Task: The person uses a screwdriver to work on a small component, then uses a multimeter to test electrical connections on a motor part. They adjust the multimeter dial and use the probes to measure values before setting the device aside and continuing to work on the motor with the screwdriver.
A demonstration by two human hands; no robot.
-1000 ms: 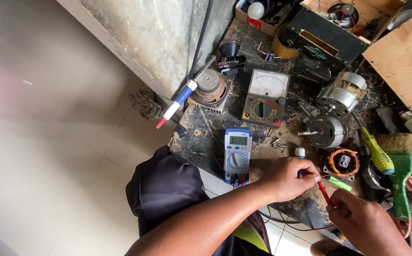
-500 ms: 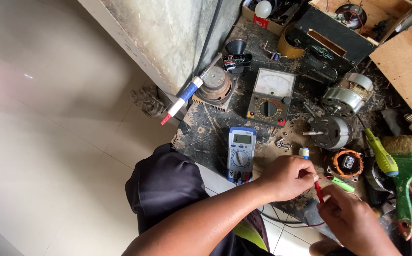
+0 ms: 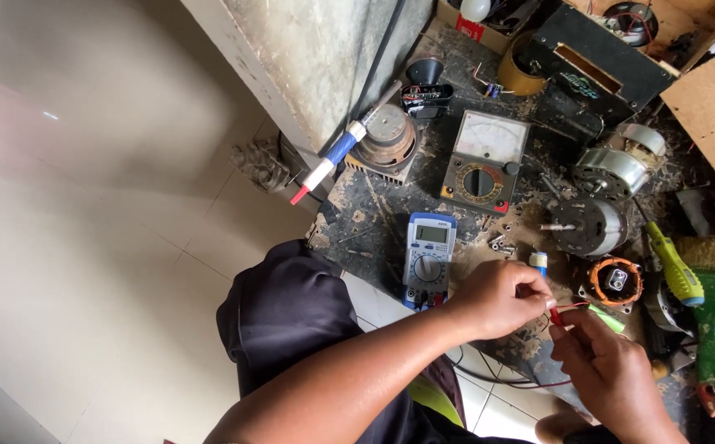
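Observation:
My left hand is closed around a small blue-capped cylindrical part that sticks up above its fingers. My right hand pinches a red probe tip with thin red wire against that part; a green piece shows just behind the fingers. A blue digital multimeter lies on the dirty work surface just left of my left hand, its display facing up.
An analog meter lies beyond the digital one. Two electric motors, an orange coil, a green-yellow screwdriver, a green brush, a soldering iron and a black box crowd the surface. Tiled floor lies left.
The view has shifted slightly; my hands stay together over the same spot, with the right hand's fingers closing in tighter on the red probe and wire.

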